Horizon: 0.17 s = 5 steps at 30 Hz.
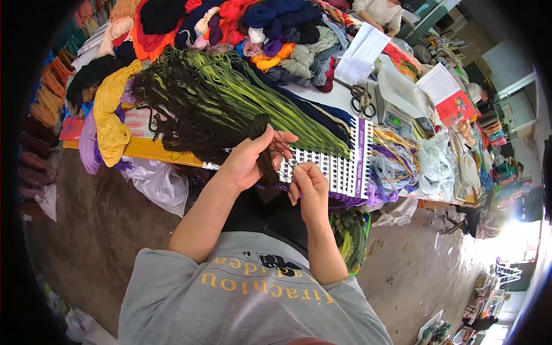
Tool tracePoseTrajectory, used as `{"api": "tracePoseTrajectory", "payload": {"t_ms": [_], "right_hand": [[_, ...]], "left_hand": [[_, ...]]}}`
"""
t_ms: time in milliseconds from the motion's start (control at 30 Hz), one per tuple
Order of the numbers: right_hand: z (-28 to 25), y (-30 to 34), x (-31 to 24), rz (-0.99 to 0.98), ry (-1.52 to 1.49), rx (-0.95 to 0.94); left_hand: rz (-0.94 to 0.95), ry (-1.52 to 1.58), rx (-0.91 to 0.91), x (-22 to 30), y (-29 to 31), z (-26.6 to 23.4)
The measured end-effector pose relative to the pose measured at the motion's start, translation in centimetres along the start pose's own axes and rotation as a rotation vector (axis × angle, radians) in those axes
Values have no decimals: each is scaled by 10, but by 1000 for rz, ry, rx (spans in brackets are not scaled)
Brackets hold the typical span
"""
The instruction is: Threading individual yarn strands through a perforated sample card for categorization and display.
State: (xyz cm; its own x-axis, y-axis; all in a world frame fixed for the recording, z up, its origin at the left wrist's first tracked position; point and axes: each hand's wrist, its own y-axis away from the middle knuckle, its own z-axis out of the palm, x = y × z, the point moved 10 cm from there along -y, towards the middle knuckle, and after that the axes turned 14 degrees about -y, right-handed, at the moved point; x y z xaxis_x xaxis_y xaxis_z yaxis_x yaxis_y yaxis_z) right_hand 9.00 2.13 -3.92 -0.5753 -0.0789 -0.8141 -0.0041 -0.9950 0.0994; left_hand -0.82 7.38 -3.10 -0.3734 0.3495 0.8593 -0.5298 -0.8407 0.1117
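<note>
My left hand (248, 160) is closed around a bundle of dark brown, almost black embroidery thread (267, 167), its thumb on top. To its right, my right hand (309, 187) pinches at fine strands of that thread, close to the holes of a white perforated thread card (339, 173) with a purple end strip. Long green and olive threads (253, 100) hang from the card's holes and fan out to the far left. Navy threads (325, 112) lie along their far side. A loose dark brown heap (181, 123) spreads left of my left hand.
Piled colourful skeins (230, 23) cover the table's far side, with a yellow skein (110, 118) at the left edge. Scissors (361, 99) lie beside a scale (395, 118) carrying a clear tray. Tangled threads (394, 158) sit right of the card. Another person (380, 14) is across the table.
</note>
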Motion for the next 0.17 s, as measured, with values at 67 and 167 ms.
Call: {"api": "tracePoseTrajectory", "payload": {"t_ms": [67,167], "right_hand": [[0,0,1,0,2,-5],[1,0,2,4,-2,-21]], "left_hand": [[-18,127,-49,-2,0,3],[-26,211,-97,-3,0,5]]}}
